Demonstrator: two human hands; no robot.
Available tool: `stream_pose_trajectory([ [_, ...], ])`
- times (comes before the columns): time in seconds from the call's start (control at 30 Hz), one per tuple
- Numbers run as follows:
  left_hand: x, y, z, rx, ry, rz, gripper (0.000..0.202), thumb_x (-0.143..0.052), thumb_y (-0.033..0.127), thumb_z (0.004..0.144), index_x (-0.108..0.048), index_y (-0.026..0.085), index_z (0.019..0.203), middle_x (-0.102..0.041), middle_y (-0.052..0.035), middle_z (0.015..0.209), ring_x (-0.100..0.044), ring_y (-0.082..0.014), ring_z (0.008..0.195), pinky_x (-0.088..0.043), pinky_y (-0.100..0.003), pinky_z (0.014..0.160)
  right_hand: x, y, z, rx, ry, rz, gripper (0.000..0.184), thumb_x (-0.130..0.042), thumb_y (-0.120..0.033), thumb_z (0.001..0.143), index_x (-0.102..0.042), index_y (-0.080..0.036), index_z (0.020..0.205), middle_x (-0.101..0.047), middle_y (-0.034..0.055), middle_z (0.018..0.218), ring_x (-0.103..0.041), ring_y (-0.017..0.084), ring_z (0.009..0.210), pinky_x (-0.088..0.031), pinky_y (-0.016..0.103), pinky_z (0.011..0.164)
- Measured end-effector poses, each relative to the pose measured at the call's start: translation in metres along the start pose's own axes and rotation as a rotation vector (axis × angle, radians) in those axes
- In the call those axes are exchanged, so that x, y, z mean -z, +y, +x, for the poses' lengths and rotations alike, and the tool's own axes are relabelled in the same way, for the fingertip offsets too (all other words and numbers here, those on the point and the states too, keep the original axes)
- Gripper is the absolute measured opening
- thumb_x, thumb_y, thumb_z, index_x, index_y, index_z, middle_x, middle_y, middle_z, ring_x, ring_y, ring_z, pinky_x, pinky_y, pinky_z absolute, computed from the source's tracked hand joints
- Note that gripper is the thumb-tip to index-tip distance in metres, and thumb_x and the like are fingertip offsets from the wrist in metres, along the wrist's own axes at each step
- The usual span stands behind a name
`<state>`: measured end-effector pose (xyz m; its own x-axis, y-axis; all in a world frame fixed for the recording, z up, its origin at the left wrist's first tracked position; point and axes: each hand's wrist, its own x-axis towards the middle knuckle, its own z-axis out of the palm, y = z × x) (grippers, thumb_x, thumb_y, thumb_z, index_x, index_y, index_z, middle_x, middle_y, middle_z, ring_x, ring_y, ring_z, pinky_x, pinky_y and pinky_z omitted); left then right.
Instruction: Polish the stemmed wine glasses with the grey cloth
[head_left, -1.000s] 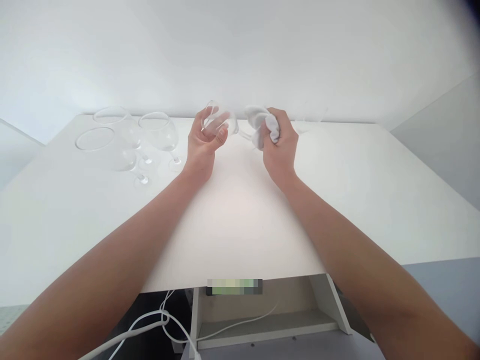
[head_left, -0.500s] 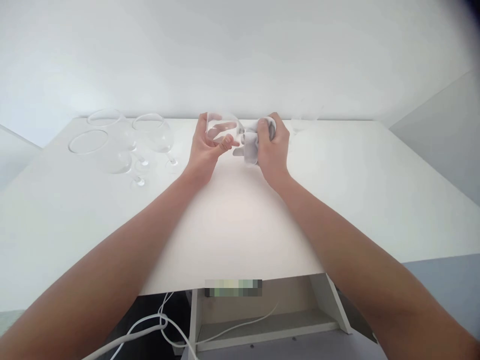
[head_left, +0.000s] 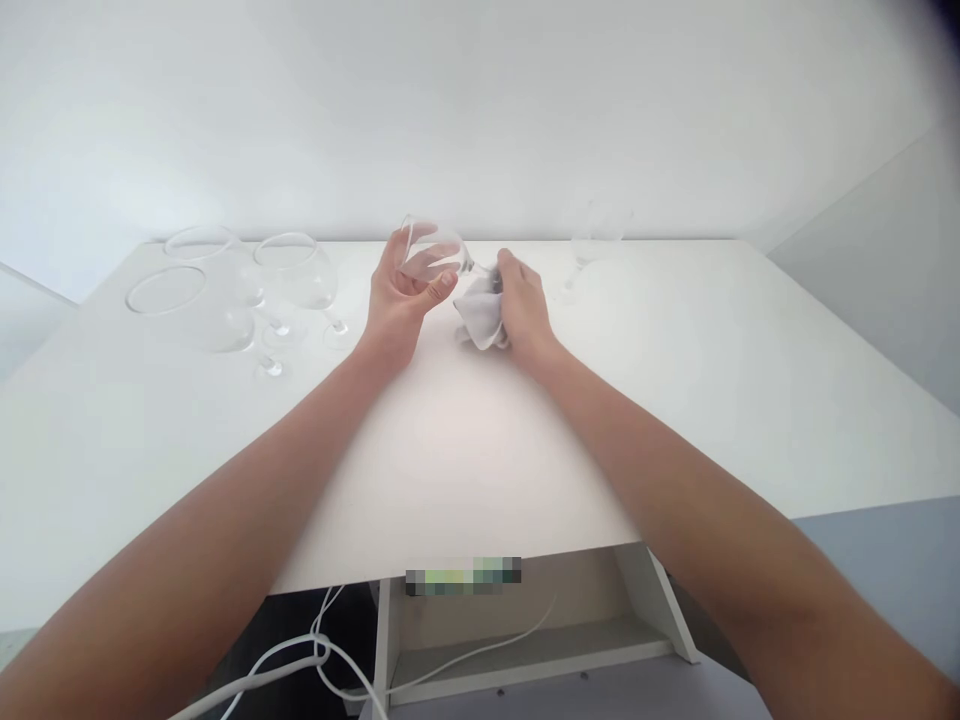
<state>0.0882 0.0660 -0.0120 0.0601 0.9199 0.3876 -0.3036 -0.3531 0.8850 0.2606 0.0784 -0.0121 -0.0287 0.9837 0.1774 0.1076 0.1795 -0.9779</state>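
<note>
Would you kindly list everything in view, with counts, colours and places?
Table: 1, white, centre
Walls: 2+, pale, beyond table
Held glass: 1, clear, tilted, upper centre
Cloth: 1, pale grey, upper centre
Standing glasses: 3, clear, table's left
Faint glass: 1, clear, far edge, right of centre
Open compartment: 1, pale, below table
Blurred patch: 1, greenish, compartment's top
Cables: several, white, lower left
Surface: 1, blue-grey, lower right
Left hand: 1, bare, on held glass
Right hand: 1, bare, on cloth
Forearms: 2, bare, either side
</note>
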Motion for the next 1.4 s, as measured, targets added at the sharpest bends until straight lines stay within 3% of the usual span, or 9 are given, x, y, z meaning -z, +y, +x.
stream_pose_trajectory([
  [0.27,0.005,-0.007,0.003,-0.019,0.045,0.003,0.06,-0.095,0.053,0.075,-0.066,0.032,0.123,-0.075,-0.0078,0.135,-0.069,-0.0289,0.134,-0.06,-0.042,0.107,0.001,-0.009,-0.005,0.501,0.372,-0.466,0.046,-0.024,-0.06,0.112,-0.053,-0.025,0.122,-0.053,0.0114,0.117,-0.06,0.027,0.116,-0.052,0.049,0.104],
  [0.33,0.006,-0.007,0.002,0.002,0.048,0.013,0.059,-0.097,0.05,0.074,-0.067,0.03,0.121,-0.077,-0.0091,0.129,-0.07,-0.0294,0.132,-0.059,-0.044,0.108,0.002,-0.013,-0.007,0.605,0.355,-0.513,0.034,-0.036,-0.054,0.111,-0.052,-0.026,0.122,-0.052,0.0116,0.121,-0.058,0.027,0.119,-0.051,0.049,0.107],
  [0.4,0.005,-0.005,0.001,0.009,0.025,0.015,0.06,-0.097,0.05,0.073,-0.067,0.029,0.121,-0.077,-0.0097,0.129,-0.069,-0.0314,0.134,-0.059,-0.046,0.109,0.004,-0.017,-0.009,0.669,0.182,-0.548,0.028,-0.045,-0.048,0.108,-0.053,-0.026,0.124,-0.056,0.0117,0.126,-0.057,0.029,0.122,-0.049,0.05,0.112],
  [0.57,0.003,0.0,-0.002,-0.029,0.043,-0.001,0.072,-0.096,0.059,0.071,-0.065,0.029,0.129,-0.076,-0.0112,0.129,-0.066,-0.0364,0.139,-0.057,-0.049,0.113,0.012,-0.018,-0.008,0.531,-0.368,-0.525,0.053,-0.058,-0.046,0.1,-0.046,-0.026,0.148,-0.067,0.0128,0.131,-0.064,0.032,0.117,-0.052,0.051,0.104],
  [0.67,0.004,-0.001,-0.002,-0.036,0.055,0.016,0.075,-0.095,0.062,0.071,-0.065,0.028,0.131,-0.075,-0.0118,0.13,-0.066,-0.0365,0.138,-0.056,-0.049,0.114,0.016,-0.016,-0.004,0.437,-0.391,-0.521,0.052,-0.061,-0.043,0.097,-0.049,-0.023,0.144,-0.072,0.0107,0.111,-0.066,0.032,0.099,-0.054,0.046,0.091],
  [0.8,0.003,0.0,-0.002,-0.039,0.047,0.051,0.069,-0.093,0.063,0.073,-0.067,0.029,0.127,-0.075,-0.0107,0.129,-0.068,-0.0356,0.134,-0.056,-0.048,0.112,0.013,-0.015,-0.001,0.304,-0.325,-0.52,0.034,-0.062,-0.053,0.1,-0.06,-0.022,0.113,-0.066,0.0055,0.083,-0.061,0.026,0.081,-0.052,0.041,0.081],
  [1.0,0.003,0.0,-0.001,-0.074,0.005,0.039,0.06,-0.086,0.069,0.08,-0.071,0.028,0.122,-0.077,-0.0065,0.114,-0.069,-0.0314,0.128,-0.055,-0.044,0.106,0.009,-0.02,-0.012,0.132,-0.52,-0.031,0.055,-0.064,-0.075,0.092,-0.063,-0.023,0.11,-0.07,0.0071,0.102,-0.064,0.026,0.098,-0.055,0.037,0.084],
  [1.2,0.004,0.0,0.0,-0.009,0.036,-0.079,0.053,-0.075,0.073,0.087,-0.072,0.03,0.117,-0.077,-0.0063,0.106,-0.071,-0.0325,0.12,-0.057,-0.044,0.096,0.015,-0.013,-0.008,0.13,-0.828,0.138,0.055,-0.087,-0.049,0.074,-0.062,-0.022,0.116,-0.069,0.006,0.111,-0.064,0.026,0.106,-0.057,0.036,0.088],
  [1.4,0.004,0.0,0.001,-0.011,0.004,-0.075,0.048,-0.072,0.07,0.092,-0.075,0.029,0.117,-0.076,-0.0045,0.1,-0.072,-0.0255,0.108,-0.058,-0.036,0.085,0.015,-0.01,-0.007,0.147,-0.789,0.156,0.047,-0.089,-0.05,0.081,-0.066,-0.019,0.107,-0.069,0.0049,0.103,-0.065,0.022,0.095,-0.055,0.034,0.085],
])
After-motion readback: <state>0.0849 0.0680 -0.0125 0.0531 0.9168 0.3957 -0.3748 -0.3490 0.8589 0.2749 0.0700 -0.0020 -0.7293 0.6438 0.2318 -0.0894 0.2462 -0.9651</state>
